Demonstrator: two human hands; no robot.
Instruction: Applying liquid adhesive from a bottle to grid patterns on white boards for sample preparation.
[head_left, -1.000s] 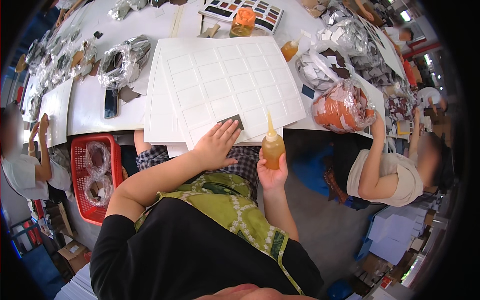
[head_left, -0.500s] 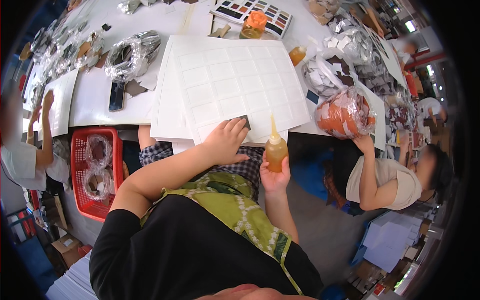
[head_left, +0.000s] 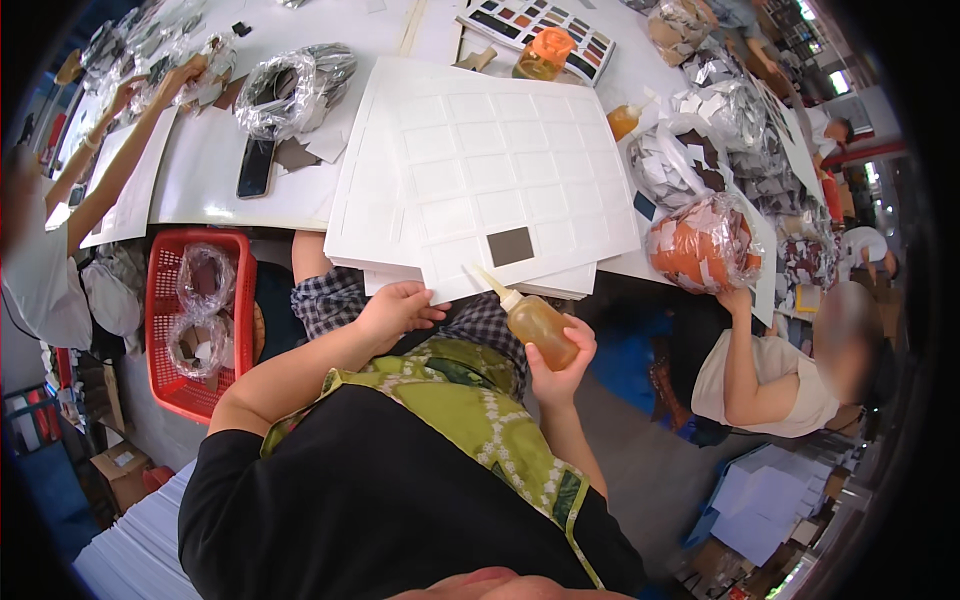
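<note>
My right hand [head_left: 565, 365] is wrapped round a squeeze bottle [head_left: 540, 328] of amber liquid, tilted so its long pale nozzle points up and left at the near edge of a white sheet. The top white sheet [head_left: 520, 140] has a grid of shallow rectangular panels and lies askew on a stack of similar sheets. One dark brown-grey rectangular piece [head_left: 511, 246] sits in a panel of its near row. At the sheet's near left corner, my left hand [head_left: 398, 310] has its fingers curled together, the corner apparently pinched between them.
A phone [head_left: 256, 166] and a plastic bag ring of pieces [head_left: 290, 88] lie left of the stack. Behind stand an orange-topped jar [head_left: 545, 54] and a swatch card [head_left: 590, 55]. Bagged pieces [head_left: 705, 240] crowd the right. A red basket [head_left: 160, 320] stands below; co-workers sit on both sides.
My left hand has left the dark piece and moved back to the sheet's near left corner. The bottle has tipped from upright toward the left. The left co-worker's arms now reach farther forward.
</note>
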